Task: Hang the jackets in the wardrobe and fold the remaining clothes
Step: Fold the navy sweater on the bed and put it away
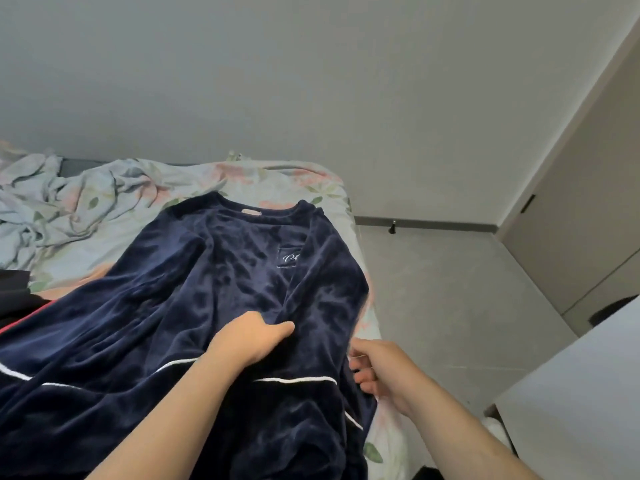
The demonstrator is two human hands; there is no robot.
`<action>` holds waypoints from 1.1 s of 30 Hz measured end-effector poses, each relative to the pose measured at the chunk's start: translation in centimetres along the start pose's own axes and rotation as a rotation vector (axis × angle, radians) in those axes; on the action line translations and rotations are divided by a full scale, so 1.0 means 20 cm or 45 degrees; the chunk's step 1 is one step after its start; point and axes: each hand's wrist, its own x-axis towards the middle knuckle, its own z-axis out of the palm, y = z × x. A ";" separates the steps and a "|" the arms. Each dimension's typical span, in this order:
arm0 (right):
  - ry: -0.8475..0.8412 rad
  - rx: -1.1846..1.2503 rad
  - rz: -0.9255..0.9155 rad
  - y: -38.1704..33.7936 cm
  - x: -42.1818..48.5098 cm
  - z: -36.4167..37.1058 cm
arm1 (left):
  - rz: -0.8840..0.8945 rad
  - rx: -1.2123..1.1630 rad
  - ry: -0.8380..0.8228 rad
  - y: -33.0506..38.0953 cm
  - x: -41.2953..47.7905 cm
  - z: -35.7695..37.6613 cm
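A navy velvet top (214, 292) with white piping and a small chest logo lies spread on the bed (277, 181), neck toward the wall. Its right sleeve is folded across the front. My left hand (249, 336) grips a fold of that sleeve near the middle of the garment, fingers tucked into the fabric. At the garment's right side edge, near the bed's rim, my right hand (377, 368) has its fingers curled round the cloth.
A rumpled floral sheet (69, 202) covers the bed's far left. Dark clothes with a red stripe (20, 306) lie at the left edge. The wardrobe door (581, 216) stands at the right, a white surface (571, 410) lower right, and grey floor (450, 299) between.
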 end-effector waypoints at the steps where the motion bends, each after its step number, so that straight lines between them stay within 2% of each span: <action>1: 0.034 0.042 -0.018 -0.03 0.08 -0.02 | 0.061 0.014 0.050 0.05 0.08 -0.02; 5: 0.110 0.175 -0.075 -0.14 0.38 -0.07 | 0.274 -0.151 0.063 0.31 0.46 -0.04; 9: 0.073 0.465 -0.038 -0.25 0.61 -0.08 | 0.103 -0.643 -0.020 0.52 0.84 -0.03; 15: -0.171 0.908 -0.037 -0.35 0.76 -0.02 | -0.051 -0.940 -0.353 0.62 1.17 -0.03; 17: -0.203 0.940 -0.107 -0.41 0.79 0.03 | -0.041 -1.211 -0.269 0.60 1.25 -0.12; 19: -0.155 0.891 -0.166 -0.48 0.85 0.09 | -0.079 -1.428 -0.016 0.54 1.34 -0.23; 21: -0.086 0.785 -0.217 -0.55 0.90 0.16 | -0.157 -1.355 0.197 0.41 1.39 -0.28; 22: -0.070 0.727 -0.220 -0.56 0.92 0.21 | -0.197 -1.294 0.236 0.33 1.40 -0.28; 27: -0.006 0.652 -0.192 -0.51 0.89 0.26 | -0.128 -1.464 0.013 0.19 1.25 -0.23; 29: -0.007 0.657 -0.247 -0.48 0.81 0.23 | -0.119 -1.291 -0.025 0.18 1.11 -0.21; 33: -0.159 0.372 -0.263 -0.32 0.57 0.22 | -0.159 -0.873 -0.138 0.08 0.69 -0.11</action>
